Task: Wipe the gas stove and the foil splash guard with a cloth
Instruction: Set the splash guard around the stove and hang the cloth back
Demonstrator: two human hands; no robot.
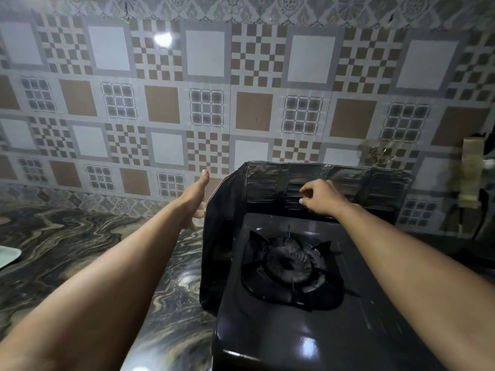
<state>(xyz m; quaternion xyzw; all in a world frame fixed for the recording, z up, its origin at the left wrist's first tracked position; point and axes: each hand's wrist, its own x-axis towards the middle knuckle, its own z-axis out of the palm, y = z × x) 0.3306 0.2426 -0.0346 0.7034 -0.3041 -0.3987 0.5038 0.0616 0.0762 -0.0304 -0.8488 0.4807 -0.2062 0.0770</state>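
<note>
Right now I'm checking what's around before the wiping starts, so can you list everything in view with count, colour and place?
Gas stove: one, black, lower centre-right on the counter.
Burner: one, dark grey, middle of the stove top.
Splash guard: one, dark and creased, standing along the stove's back and left side.
Counter: one, dark with swirled tan veins, left of the stove.
Wall tiles: many, white, brown and grey, behind everything.
Tray edge: one, pale, far left; mostly cut off.
Cloth: none that I can see.
Left hand: open, at the guard's left panel, outside it.
Right hand: fingers curled, against the guard's back panel; whether it holds anything is unclear.
</note>
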